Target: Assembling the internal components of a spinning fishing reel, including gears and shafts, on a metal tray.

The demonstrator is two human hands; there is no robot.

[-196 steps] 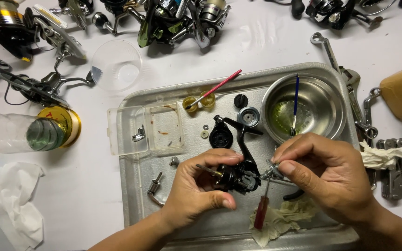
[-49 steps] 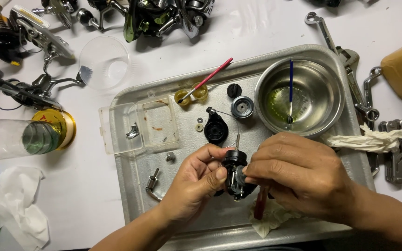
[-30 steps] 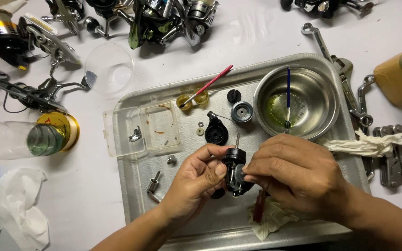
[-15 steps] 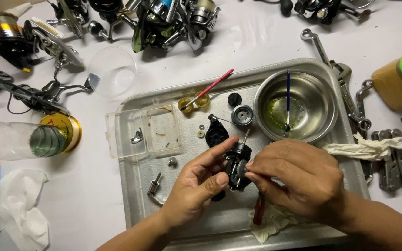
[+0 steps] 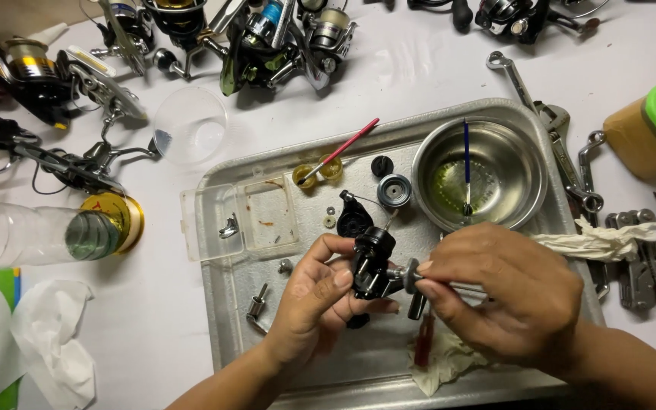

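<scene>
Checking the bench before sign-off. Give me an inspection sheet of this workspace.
Surface: white table with a metal tray on it.
Job's things: black reel body, held over the tray.
Clutter: steel bowl with a blue brush, red-handled brush, clear box, loose small parts, rag, wrenches, clear bottle, tissue.
Hands: left hand grips the reel body; right hand pinches a small knob on its side.
Cables: nothing seen.
Surroundings: more fishing reels along the far edge.
</scene>
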